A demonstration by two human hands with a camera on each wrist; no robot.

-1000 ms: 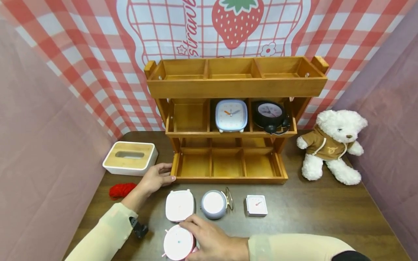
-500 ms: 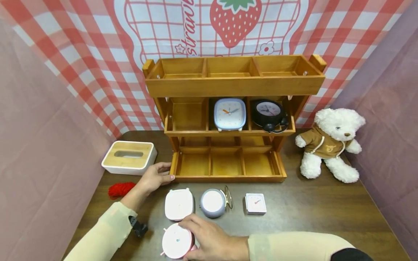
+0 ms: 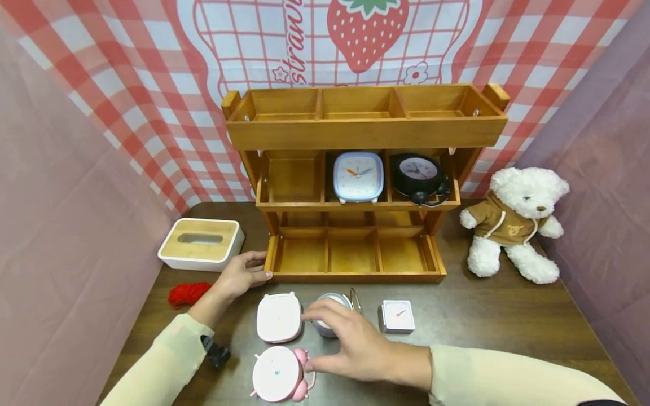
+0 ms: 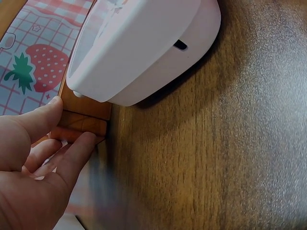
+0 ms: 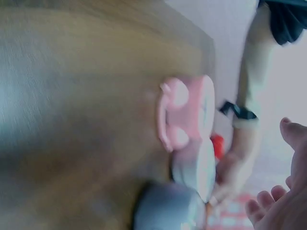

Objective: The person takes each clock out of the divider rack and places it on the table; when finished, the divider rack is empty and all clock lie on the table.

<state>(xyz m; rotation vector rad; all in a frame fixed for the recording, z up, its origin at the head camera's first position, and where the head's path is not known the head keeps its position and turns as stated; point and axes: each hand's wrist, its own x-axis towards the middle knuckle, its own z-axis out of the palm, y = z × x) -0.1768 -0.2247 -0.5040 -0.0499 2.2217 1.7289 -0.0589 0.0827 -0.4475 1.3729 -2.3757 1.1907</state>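
My left hand [image 3: 242, 276] holds the left front corner of the brown wooden shelf rack [image 3: 355, 278], thumb and fingers on either side of it in the left wrist view. My right hand [image 3: 363, 347] hovers with spread fingers and nothing in it, partly covering a round grey-blue clock [image 3: 325, 329]. Just left of its thumb lies a pink twin-bell alarm clock [image 3: 277, 373], face up. Above that is a white square clock [image 3: 279, 317] with small feet. A small square white clock [image 3: 398, 316] lies to the right. The right wrist view is blurred.
On the middle tier stand a blue-rimmed clock [image 3: 358, 177] and a black twin-bell clock [image 3: 417, 175]. A tissue box [image 3: 201, 243] and red yarn [image 3: 189, 294] lie at left. A white teddy bear [image 3: 515, 225] sits at right.
My right hand has let go of the pink alarm clock and moved up and right, over the grey-blue clock. The pink clock stays on the table. My left hand keeps its place.
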